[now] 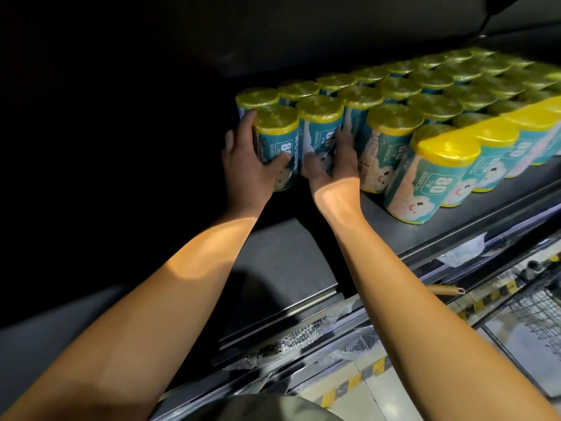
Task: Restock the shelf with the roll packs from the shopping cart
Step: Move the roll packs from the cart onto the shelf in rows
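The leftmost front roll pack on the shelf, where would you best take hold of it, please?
Grip the leftmost front roll pack round its teal side wall, mid-height, from the open left and front. It stands upright with a neighbour tight on its right and more behind. The left hand already wraps it that way; the right hand rests on the next pack.

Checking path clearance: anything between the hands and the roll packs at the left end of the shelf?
Nothing visible. The left hand already grips the leftmost front roll pack, and the right hand rests on the roll pack beside it. Both stand on the shelf.
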The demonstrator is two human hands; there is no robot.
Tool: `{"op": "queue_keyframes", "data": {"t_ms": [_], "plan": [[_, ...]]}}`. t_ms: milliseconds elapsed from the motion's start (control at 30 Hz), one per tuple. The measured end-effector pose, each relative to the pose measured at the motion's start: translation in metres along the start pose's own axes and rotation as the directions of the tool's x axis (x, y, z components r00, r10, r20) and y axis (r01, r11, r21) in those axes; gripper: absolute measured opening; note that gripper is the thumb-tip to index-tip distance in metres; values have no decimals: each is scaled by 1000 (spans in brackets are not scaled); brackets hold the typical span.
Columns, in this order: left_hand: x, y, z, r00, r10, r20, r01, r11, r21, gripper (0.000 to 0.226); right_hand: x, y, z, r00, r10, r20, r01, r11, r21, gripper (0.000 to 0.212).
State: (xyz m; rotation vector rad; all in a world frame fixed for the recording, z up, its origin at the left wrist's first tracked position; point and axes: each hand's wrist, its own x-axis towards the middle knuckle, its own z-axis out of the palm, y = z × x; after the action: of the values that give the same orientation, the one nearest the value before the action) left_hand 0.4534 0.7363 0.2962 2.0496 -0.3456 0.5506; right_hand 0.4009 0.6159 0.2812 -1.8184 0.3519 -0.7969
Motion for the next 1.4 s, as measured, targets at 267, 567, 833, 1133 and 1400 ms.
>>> {"op": "queue_keyframes", "data": {"t_ms": [267, 567, 833, 1133, 1400], "plan": [[0, 3, -2, 999, -42, 14, 42, 999, 5, 88, -2, -4, -3, 999, 30, 29, -28, 997, -68, 70], [-23, 24, -14, 994, -96, 42, 95, 995, 26, 95, -29, -29, -45, 982, -49, 182, 105, 944, -313, 66], [-93, 66, -9, 999, -22, 45, 17, 992, 123, 60, -62, -28, -115, 970, -106, 219, 176, 928, -329, 60], [-198, 142, 24, 976, 77, 202, -74, 997, -18, 52, -110, 4, -239, 978, -41, 206, 117, 922, -370, 63], [-305, 200, 88, 909, 136, 394, -96, 988, -120, 47, -169, 63, -372, 993, 73, 91, -19, 871, -490, 57]]}}
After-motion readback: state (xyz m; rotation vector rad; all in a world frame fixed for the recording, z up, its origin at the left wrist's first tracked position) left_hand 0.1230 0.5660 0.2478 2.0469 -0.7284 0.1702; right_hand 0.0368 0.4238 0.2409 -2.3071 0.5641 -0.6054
